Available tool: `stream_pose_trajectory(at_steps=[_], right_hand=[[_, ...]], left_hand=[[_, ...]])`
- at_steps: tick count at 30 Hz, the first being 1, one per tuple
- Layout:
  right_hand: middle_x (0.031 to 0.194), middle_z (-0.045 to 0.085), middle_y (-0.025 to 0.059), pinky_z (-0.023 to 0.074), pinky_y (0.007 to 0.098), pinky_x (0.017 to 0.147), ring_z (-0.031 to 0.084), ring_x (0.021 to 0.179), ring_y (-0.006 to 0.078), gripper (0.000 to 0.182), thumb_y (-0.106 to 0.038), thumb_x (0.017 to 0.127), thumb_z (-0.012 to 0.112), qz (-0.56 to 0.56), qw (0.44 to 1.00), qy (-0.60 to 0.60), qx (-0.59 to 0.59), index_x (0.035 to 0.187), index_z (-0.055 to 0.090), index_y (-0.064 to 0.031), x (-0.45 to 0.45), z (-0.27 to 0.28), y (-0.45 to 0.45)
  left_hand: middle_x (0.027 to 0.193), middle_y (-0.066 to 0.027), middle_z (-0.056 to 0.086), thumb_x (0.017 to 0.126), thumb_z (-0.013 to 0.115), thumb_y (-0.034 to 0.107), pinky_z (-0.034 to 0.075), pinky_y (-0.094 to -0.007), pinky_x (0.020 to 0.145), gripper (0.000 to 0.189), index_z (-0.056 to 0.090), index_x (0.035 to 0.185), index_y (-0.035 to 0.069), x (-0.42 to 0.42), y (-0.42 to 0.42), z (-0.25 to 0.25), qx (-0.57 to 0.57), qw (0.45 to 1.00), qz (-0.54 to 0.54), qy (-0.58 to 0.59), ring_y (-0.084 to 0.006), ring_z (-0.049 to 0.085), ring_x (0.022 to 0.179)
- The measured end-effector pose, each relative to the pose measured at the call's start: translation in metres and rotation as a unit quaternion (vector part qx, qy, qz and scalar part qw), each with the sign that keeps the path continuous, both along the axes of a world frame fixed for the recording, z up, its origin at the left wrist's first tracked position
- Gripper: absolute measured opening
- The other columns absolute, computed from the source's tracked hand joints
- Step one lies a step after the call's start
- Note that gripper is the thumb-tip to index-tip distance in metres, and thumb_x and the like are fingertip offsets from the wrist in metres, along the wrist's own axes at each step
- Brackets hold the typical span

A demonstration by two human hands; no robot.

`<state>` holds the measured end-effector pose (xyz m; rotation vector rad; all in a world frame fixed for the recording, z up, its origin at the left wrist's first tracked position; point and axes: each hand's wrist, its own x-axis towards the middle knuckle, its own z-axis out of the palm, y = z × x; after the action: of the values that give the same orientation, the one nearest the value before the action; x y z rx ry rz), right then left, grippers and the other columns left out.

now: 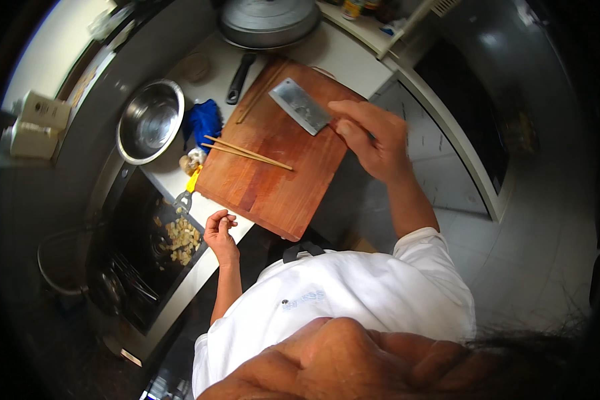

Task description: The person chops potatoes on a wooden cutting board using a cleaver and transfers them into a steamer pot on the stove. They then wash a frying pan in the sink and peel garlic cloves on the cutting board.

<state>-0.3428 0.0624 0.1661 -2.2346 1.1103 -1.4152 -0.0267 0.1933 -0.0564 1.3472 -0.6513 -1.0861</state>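
My right hand [375,140] grips the dark handle of a cleaver [300,106] at the right side of a wooden cutting board [275,195]. The broad steel blade points to the upper left over the board; whether it touches the wood I cannot tell. A pair of wooden chopsticks [250,154] lies across the board's left side, their left ends past its edge. Another chopstick [262,91] lies along the far left edge. My left hand [222,232] hangs by the counter's front edge, just off the board's near left corner, fingers loosely curled around nothing visible.
Left of the board are a steel bowl [150,122], a blue cloth or bag [205,122], garlic-like bulbs [192,159] and a yellow-handled peeler-like tool [192,182]. A dark sink [130,250] holds pale chopped scraps [181,241]. Behind stands a lidded pan [270,22] with a black handle [241,79].
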Motion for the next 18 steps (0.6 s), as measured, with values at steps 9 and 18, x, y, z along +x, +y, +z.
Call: stream_pose_trajectory(at_steps=[9, 18], right_hand=[[0.087, 0.068, 0.0180, 0.0520, 0.0343, 0.067, 0.068, 0.077, 0.0310, 0.014, -0.011, 0.089, 0.060, 0.059, 0.984, -0.002, 0.167, 0.096, 0.068, -0.0008, 0.090, -0.088, -0.101], [0.094, 0.068, 0.0110, 0.0508, 0.0268, 0.057, 0.062, 0.064, 0.0159, 0.039, -0.021, 0.089, 0.065, 0.105, 0.877, -0.088, 0.460, 0.121, 0.058, -0.0004, 0.288, -0.228, -0.162]], left_hand=[[0.081, -0.0085, 0.066, 0.091, 0.053, -0.001, 0.049, -0.0241, 0.065, 0.012, 0.063, 0.097, -0.002, 0.022, 0.032, -0.013, 0.036, 0.994, 0.107, -0.008, -0.0120, 0.059, 0.069], [0.081, -0.0078, 0.066, 0.090, 0.054, -0.001, 0.050, -0.0235, 0.065, 0.013, 0.064, 0.098, -0.003, 0.031, 0.083, -0.013, 0.062, 0.976, 0.211, 0.001, -0.0117, 0.060, 0.069]])
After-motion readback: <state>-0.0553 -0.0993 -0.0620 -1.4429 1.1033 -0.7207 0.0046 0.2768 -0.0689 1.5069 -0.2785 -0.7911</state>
